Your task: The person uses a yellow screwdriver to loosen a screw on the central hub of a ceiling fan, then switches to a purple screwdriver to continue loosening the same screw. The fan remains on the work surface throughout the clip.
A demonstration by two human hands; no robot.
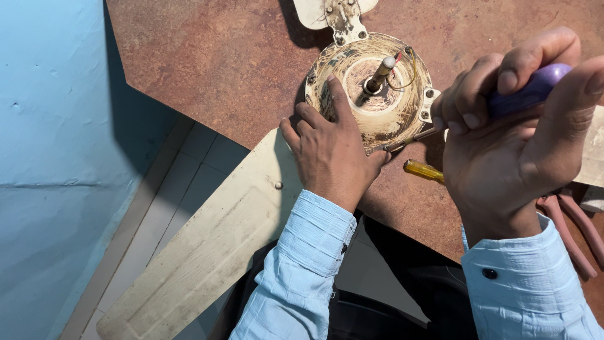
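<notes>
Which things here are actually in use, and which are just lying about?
In use:
left hand pressing on the dirty cream round fan motor housing
right hand gripping the purple-handled screwdriver

Lying about:
yellow-handled screwdriver
pink-handled pliers

- looks like a small repair workshop or home bench
- dismantled ceiling fan motor (371, 88) on a worn brown table (207, 56)
- pliers (576, 230) and a yellow-handled screwdriver (423, 170) lying about
- blue painted wall (50, 157), tiled floor (189, 182)

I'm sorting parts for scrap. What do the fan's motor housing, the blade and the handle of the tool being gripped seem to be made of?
Motor housing: likely painted metal, cream coat worn and grimy. Blade: flat, cream-painted, dusty; metal or wood, unclear. Tool handle in the right hand: glossy purple, probably plastic.
</notes>
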